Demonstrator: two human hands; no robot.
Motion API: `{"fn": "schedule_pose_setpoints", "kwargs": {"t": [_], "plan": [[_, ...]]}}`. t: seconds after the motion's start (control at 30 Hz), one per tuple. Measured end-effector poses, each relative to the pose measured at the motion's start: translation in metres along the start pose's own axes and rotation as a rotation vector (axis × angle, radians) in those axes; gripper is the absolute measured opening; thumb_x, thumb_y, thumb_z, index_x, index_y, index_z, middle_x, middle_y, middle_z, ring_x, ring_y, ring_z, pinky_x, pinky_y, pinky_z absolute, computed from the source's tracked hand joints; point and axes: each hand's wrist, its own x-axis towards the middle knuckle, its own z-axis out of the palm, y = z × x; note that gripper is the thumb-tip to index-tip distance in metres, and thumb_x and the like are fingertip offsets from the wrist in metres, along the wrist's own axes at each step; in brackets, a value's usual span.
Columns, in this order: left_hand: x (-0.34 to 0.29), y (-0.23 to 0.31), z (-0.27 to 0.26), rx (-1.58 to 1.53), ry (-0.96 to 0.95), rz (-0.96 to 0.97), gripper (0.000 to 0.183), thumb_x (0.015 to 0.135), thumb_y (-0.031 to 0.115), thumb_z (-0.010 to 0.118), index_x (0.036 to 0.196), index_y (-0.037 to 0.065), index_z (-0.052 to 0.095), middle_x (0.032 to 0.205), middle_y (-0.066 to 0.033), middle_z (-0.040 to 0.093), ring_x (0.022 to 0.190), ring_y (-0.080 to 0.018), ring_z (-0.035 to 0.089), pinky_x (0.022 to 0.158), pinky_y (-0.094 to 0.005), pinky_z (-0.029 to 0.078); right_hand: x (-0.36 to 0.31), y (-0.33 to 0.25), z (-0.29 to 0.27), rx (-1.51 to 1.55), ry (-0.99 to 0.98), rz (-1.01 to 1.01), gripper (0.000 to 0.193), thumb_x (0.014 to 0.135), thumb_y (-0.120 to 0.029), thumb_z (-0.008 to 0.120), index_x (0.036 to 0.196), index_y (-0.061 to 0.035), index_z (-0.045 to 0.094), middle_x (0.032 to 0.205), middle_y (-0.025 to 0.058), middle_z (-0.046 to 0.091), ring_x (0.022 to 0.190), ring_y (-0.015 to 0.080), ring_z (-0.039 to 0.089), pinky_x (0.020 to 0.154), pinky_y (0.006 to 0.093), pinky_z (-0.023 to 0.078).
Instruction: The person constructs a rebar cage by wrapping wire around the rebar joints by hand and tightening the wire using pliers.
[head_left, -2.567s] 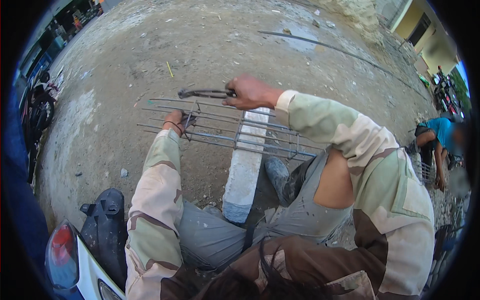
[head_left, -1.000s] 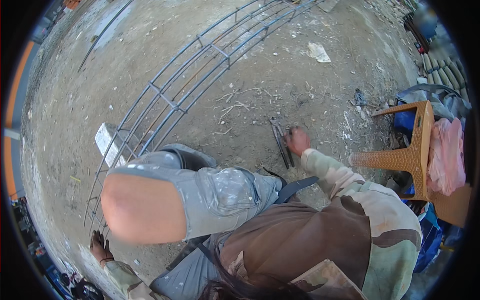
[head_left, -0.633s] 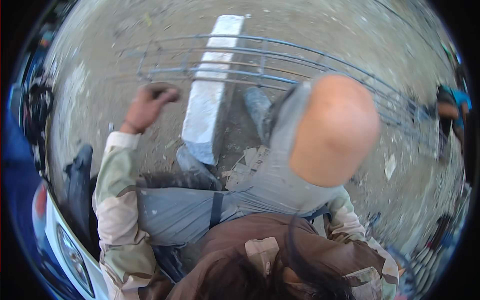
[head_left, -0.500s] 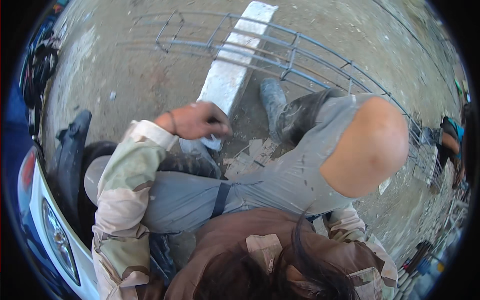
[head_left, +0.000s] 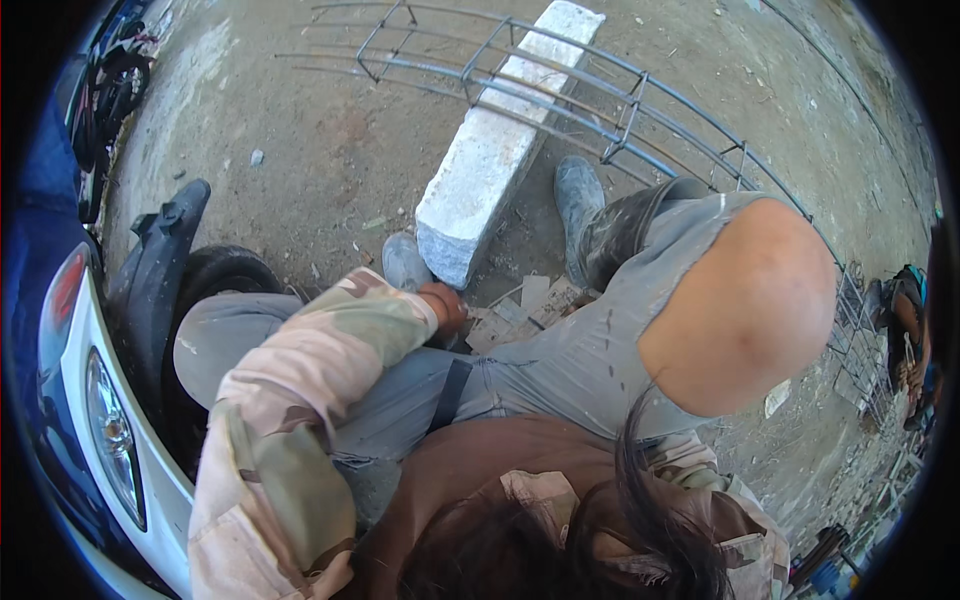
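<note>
My left hand is low between my legs, beside my left boot and just under the near end of a long whitish block. Its fingers are turned away and hidden, so I cannot tell what they touch or hold. Flat broken pieces lie on the ground right by it. Across the block's far part rests a long cage of steel rebar, curving off to the right. My right hand is out of sight; only part of its camouflage sleeve shows beside my body.
A motorcycle with a white front and headlight stands close on my left, its dark mudguard and wheel near my left knee. My right boot is planted beside the block. Another person is partly visible at the far right.
My left hand has dropped from above my left boot to lower between my legs, near the broken pieces. The view has shifted slightly; the block and rebar cage appear unmoved.
</note>
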Motion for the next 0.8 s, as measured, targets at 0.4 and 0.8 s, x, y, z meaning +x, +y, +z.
{"fn": "schedule_pose_setpoints", "kwargs": {"t": [0.4,0.8], "plan": [[0.122,0.044,0.087,-0.037,0.270,-0.119,0.026,0.090,0.027,0.059,0.105,0.015,0.076,0.108,-0.0060,0.074,0.102,-0.0280,0.070,0.070,-0.0530,0.057,0.053,-0.010,-0.020,-0.082,0.041,-0.135,0.027,0.084,-0.018,0.068,0.100,0.0043,0.069,0.087,0.0210,0.069,0.080,0.0325,0.069,0.072,0.0395,0.052],[-0.046,0.044,-0.060,-0.306,0.446,0.434,0.024,0.083,0.013,0.058,0.101,0.005,0.071,0.096,-0.0252,0.070,0.092,-0.0427,0.067,0.084,-0.0468,0.053,0.019,-0.011,-0.086,-0.260,-0.079,-0.247,0.027,0.082,-0.016,0.070,0.097,0.0053,0.069,0.081,0.0198,0.069,0.075,0.0297,0.069,0.069,0.0379,0.052]]}}
